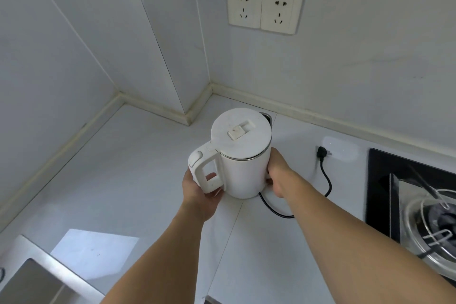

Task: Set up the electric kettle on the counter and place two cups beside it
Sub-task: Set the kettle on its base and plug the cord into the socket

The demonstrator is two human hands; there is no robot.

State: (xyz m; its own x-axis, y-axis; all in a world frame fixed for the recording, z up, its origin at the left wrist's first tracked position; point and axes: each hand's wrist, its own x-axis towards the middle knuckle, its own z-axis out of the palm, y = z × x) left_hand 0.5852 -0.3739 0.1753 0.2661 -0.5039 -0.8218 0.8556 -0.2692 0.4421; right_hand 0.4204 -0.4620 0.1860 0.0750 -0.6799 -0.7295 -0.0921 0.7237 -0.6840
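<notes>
I hold the kettle [243, 155] near the counter [138, 180] corner: my left hand [201, 190] grips the handle, my right hand [277, 175] curls round the body. The plug [322, 153] lies unplugged on the counter, below the wall sockets [265, 8]. Remaining, by my estimate: plug in; place two cups, none visible.

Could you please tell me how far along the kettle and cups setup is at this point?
Early. The white electric kettle is on the counter near the corner, lid closed. Both hands are on it: the left hand at the handle side, the right hand around the body. Its black plug lies unplugged on the counter, below the wall sockets. No cups are in view, so both remain to be placed.
</notes>
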